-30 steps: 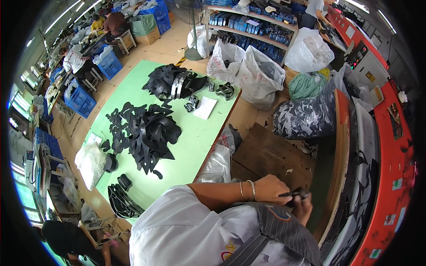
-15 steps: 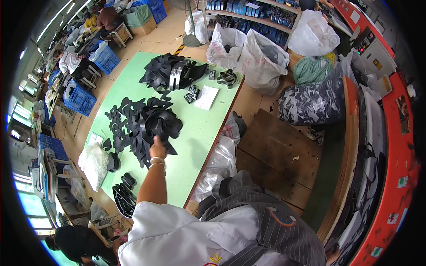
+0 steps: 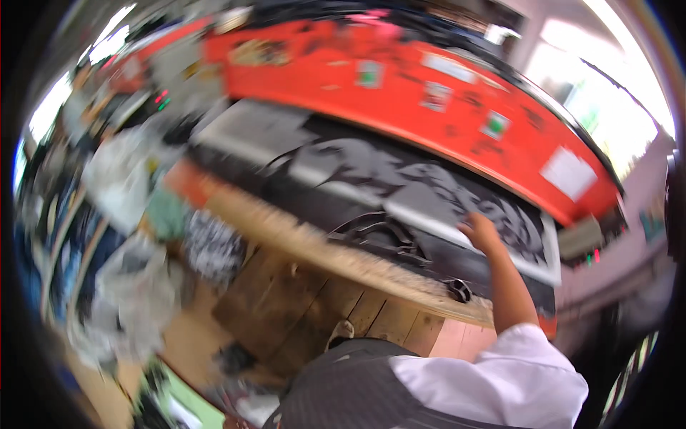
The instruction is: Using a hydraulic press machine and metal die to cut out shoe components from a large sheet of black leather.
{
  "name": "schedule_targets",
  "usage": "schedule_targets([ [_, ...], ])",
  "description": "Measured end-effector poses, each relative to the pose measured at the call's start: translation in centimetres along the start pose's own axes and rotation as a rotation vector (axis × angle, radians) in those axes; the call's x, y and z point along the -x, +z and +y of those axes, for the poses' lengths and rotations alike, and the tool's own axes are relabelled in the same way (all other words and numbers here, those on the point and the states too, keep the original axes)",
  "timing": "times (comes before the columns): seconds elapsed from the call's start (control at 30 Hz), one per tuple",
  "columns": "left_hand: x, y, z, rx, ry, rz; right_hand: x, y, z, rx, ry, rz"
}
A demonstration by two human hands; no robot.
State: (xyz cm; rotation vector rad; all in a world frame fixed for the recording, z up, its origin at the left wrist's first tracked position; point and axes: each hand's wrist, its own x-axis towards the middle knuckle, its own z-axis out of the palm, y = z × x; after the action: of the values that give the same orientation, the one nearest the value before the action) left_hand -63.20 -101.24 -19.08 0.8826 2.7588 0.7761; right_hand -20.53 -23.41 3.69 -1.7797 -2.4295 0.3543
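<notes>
My right hand (image 3: 481, 232) reaches out over a long work surface, at the near edge of a white board (image 3: 525, 268). Its fingers look apart, with nothing visible in them; blur hides whether they touch the board. Curved, dark grey flat pieces (image 3: 429, 175) lie in an overlapping pile on the board, beside the hand. Nearer to me are black curved strips (image 3: 379, 232) and a small dark ring-shaped coil (image 3: 459, 289). A smeared bit of skin at the lower left edge may be my left hand (image 3: 236, 422); its fingers do not show.
A long red machine (image 3: 400, 61) stands behind the board. A worn wooden edge (image 3: 321, 250) borders the surface on my side. White plastic sacks (image 3: 136, 286) and a green bag (image 3: 166, 213) are at left. A green table (image 3: 189, 404) shows at lower left.
My view has swung right, from the green table to the red machine. My left hand has left the black pieces on the table; my right arm is now stretched out over the board.
</notes>
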Motion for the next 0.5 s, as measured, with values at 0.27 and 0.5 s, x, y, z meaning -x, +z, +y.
schedule_targets([
  [0.27, -41.1, -0.9, 23.7, 0.535, -0.272, -0.141, -8.9, -1.7, 8.9, -0.111, 0.385, 0.240],
  [0.5, -62.3, 7.1, 51.7, 0.791, 0.126, -0.398, -14.9, 0.9, 5.4, 0.158, 0.508, 0.370],
])
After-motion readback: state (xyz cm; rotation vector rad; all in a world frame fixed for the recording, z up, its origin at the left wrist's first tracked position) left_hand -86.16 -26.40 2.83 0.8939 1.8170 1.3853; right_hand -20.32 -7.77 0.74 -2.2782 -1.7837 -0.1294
